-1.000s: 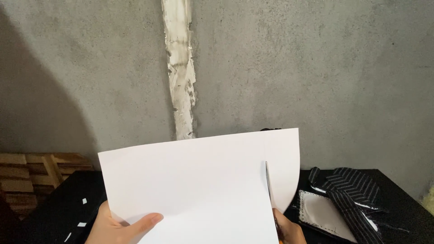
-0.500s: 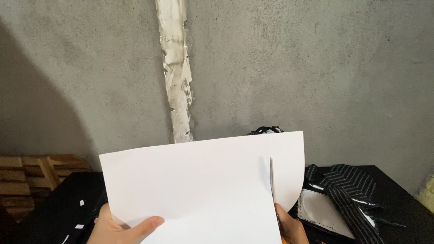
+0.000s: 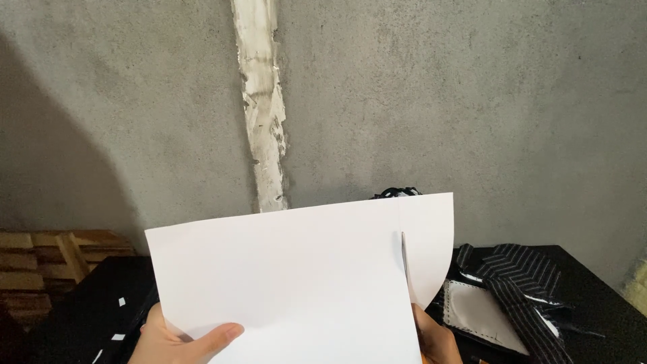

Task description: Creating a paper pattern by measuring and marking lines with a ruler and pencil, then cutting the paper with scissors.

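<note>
Paper [image 3: 290,283] sits pinched in my left hand [image 3: 178,340] — thumb on its front. Scissors [image 3: 405,263] cut it near the right edge — my right hand [image 3: 435,340] grips them, fingers mostly hidden.

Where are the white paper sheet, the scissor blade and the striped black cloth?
white paper sheet [image 3: 290,283], head view, sheet's middle.
scissor blade [image 3: 405,259], head view, blade's upper part.
striped black cloth [image 3: 522,269], head view, folded top.

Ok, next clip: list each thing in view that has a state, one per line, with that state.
White paper sheet: held up, partly cut from the bottom near its right edge, right strip curling away.
Scissors: blade tip up in the slit; handles hidden.
Left hand: gripping the sheet's lower left, thumb in front.
Right hand: mostly behind the sheet, at the scissors.
Striped fabric: crumpled on the black table.
</note>
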